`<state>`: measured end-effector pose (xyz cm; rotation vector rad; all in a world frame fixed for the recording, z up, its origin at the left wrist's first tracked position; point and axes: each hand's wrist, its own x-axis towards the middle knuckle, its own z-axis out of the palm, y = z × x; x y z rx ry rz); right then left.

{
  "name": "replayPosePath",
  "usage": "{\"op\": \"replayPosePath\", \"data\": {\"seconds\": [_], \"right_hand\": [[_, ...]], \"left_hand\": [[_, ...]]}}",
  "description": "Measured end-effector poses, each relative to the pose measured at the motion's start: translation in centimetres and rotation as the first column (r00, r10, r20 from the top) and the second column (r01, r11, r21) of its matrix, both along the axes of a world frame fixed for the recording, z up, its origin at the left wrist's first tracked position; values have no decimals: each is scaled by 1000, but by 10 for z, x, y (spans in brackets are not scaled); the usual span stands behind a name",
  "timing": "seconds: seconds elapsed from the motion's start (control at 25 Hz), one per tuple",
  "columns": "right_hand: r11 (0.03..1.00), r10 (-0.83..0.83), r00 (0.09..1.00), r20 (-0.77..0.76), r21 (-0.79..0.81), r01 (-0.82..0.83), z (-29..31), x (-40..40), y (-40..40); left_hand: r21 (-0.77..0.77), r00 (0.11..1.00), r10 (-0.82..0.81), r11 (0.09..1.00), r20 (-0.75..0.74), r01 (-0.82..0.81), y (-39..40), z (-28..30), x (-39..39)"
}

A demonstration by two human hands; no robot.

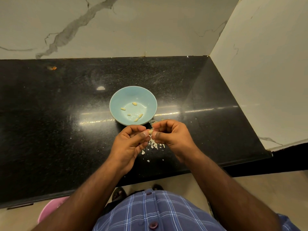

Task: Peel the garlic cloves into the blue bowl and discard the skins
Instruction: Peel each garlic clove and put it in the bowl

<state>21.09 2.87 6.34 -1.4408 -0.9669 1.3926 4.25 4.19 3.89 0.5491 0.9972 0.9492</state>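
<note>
Black speckled desk [50, 114] against marble walls, blue bowl [115, 99] at centre holding about five peeled cloves [134, 103]. Just near of the bowl both hands meet: left hand [131, 144] and right hand [171, 135] each pinch one garlic clove [150, 131] between them, fingers curled. Loose skins [154, 145] lie scattered on the desk under and near the hands. Step in hand: stripping skin off this clove, looks partly bare but too small to tell for sure. Next move calls for pulling the last skin free, dropping the clove into the bowl, then gathering the skins; pink bin [50, 209] near-left, below the desk edge
</note>
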Motion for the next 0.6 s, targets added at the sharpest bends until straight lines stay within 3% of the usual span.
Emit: {"op": "replayPosePath", "data": {"seconds": [0.44,0.6], "right_hand": [[993,-4,922,388,110,-43,-1,-1,-3],[995,6,880,474,86,-53,-4,3,-1]], "left_hand": [[167,933,-189,954,-305,248,0,2,-3],[158,944,-101,975,-315,157,2,-1,-2]]}}
